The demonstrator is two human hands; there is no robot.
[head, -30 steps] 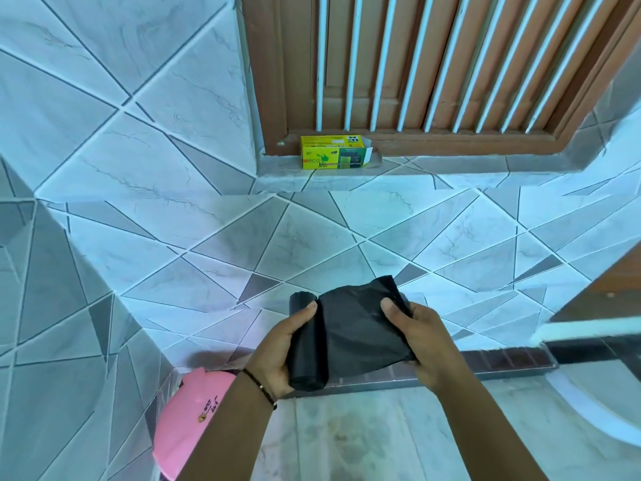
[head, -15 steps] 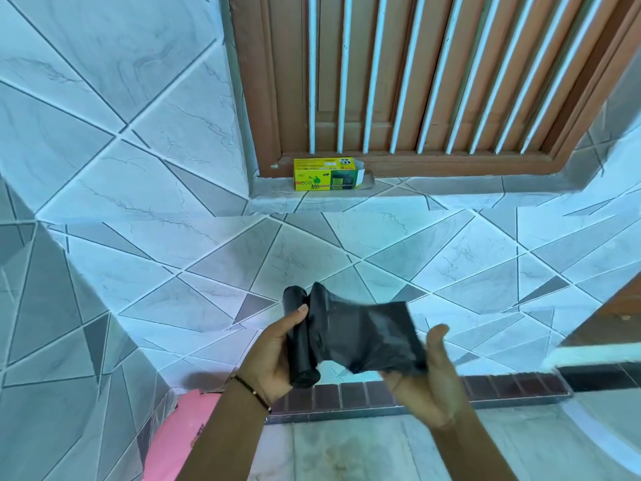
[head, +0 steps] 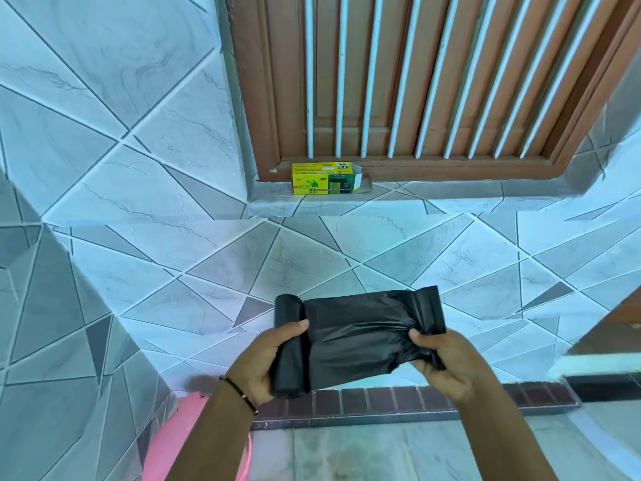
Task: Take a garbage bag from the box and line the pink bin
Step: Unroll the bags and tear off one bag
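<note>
A black roll of garbage bags stands upright in my left hand, which grips it around the middle. From the roll a length of black garbage bag stretches to the right, and my right hand pinches its bunched free end. The yellow-green bag box lies on the window ledge above, one end flap open. The pink bin shows at the bottom left by the wall, mostly hidden behind my left forearm.
A tiled wall fills the view, with a corner on the left. A brown wooden window with white bars sits above the ledge. A dark brick skirting runs along the floor. A white rail juts in at the right.
My right hand has closed on the free end of the bag and pulled it rightwards, so more bag is drawn flat off the roll. The view has tilted up slightly.
</note>
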